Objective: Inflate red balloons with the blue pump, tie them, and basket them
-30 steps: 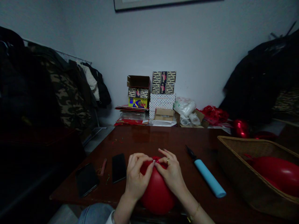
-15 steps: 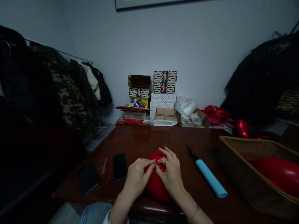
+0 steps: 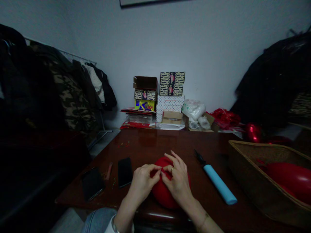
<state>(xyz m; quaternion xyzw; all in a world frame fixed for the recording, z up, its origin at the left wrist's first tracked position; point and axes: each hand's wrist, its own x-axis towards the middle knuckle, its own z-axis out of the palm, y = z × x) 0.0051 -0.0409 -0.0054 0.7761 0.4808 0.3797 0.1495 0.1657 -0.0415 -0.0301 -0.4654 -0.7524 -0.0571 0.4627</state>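
Observation:
A round, inflated red balloon rests at the near edge of the dark wooden table, partly covered by both hands. My left hand pinches the balloon's neck between thumb and forefinger. Close against it, my right hand, with a ring on one finger, pinches at the same spot while its other fingers stay raised. The neck itself is mostly hidden by the fingertips. To the right of my right hand lies a light blue hand pump with a black nozzle.
Left of the hands lie a dark phone, another dark device and a small reddish stick. A wicker basket holding a red balloon stands at the right. Stacked boxes sit beyond the table.
Both hands stay at the balloon's neck, with only slight finger movement. The camera view has shifted a little.

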